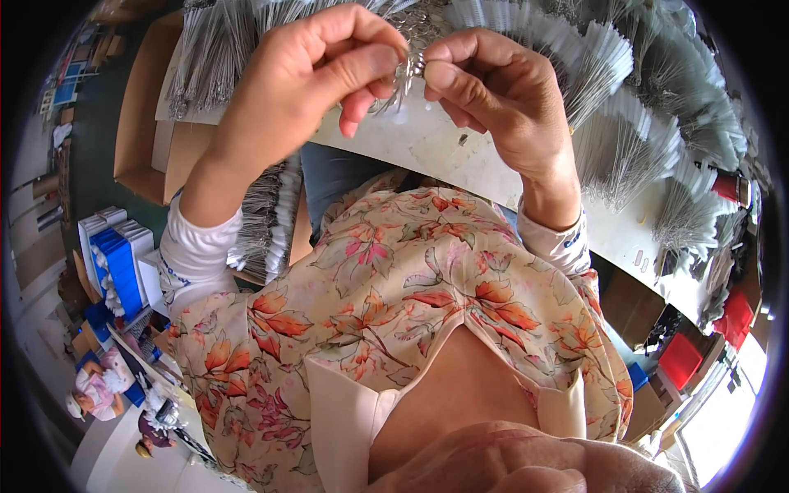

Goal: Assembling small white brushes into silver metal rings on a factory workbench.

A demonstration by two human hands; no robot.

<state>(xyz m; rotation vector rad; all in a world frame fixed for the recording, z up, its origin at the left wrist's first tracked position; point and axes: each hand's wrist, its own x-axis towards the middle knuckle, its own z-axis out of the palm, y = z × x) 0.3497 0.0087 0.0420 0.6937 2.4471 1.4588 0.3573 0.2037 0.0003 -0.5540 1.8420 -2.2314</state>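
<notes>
Above the table's near edge, my left hand (325, 78) and my right hand (505, 94) face each other, both pinched. Between their fingertips is a small cluster of shiny metal pieces (408, 70); its exact kind is too small to make out. Thumb and forefinger of each hand close on it from opposite sides. Behind the hands, more small shiny metal parts (423, 25) lie on the white tabletop (411, 140). Bundles of thin wire-stemmed brushes with pale bristles (604, 70) lie nearest my right hand, and another bundle (215, 62) lies beyond my left wrist.
Further brush bundles (629, 152) cover the table's right side. An open cardboard box (144, 107) stands at the left, and a box of brushes (267, 218) sits below my left forearm. Red bins (680, 360) are at the lower right. Other people (103, 384) are at the far left.
</notes>
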